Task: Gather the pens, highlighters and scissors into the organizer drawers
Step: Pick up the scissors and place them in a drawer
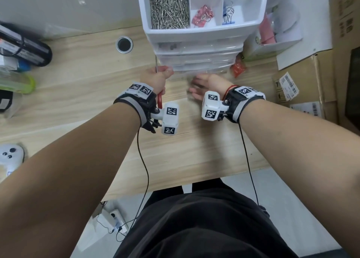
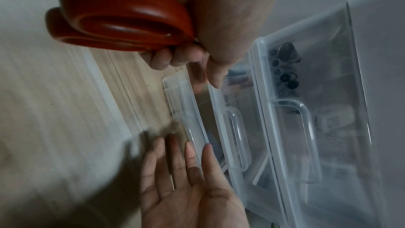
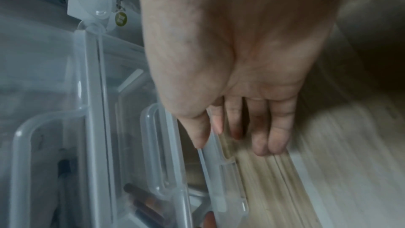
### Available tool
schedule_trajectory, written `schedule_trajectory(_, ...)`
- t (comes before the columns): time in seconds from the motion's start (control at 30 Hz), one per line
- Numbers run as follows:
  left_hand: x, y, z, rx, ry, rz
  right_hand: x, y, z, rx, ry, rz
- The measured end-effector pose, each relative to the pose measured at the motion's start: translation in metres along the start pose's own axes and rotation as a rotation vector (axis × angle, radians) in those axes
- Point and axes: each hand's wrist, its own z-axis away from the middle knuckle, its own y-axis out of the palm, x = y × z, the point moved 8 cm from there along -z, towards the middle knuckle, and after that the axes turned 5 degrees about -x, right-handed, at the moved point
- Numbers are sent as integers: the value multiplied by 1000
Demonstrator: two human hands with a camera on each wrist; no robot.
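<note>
At centre frame in the head view, the left hand (image 1: 155, 78) is closed around red-handled scissors (image 2: 118, 23), steel blade pointing up the picture beside the clear plastic organizer drawers (image 1: 196, 57). The right hand (image 1: 202, 85), fingers straight and relaxed, touches the front lip of the lowest drawer (image 2: 186, 115), which stands slightly pulled out over the pale wooden desk (image 1: 87, 66).
</note>
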Motion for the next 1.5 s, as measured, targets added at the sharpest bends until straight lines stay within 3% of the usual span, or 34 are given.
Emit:
schedule_trajectory(0.43, -1, 26, 3, 139, -41, 72, 38, -15, 0, -199, -133, 34)
schedule_trajectory(0.7, -4, 41, 6, 242, -89, -22, 3, -20, 10, -172, 13, 3)
schedule_trajectory(1.0, -5, 40, 12, 225, -118, 2, -31, -50, 31, -216, 111, 74)
schedule_trajectory(1.17, 8, 29, 27, 92, -234, 123, -25, -41, 35, -97, 158, 509)
schedule_trajectory(1.33, 5, 49, 46, 213, -259, 326, -9, 9, 64, 205, 62, 738)
schedule_trajectory(1.43, 1, 51, 49, 224, -246, 444, 1, 21, 69, 315, -28, 742)
schedule_trajectory(1.5, 4, 43, 46, 197, -258, 428, 16, 19, 65, 290, -122, 691)
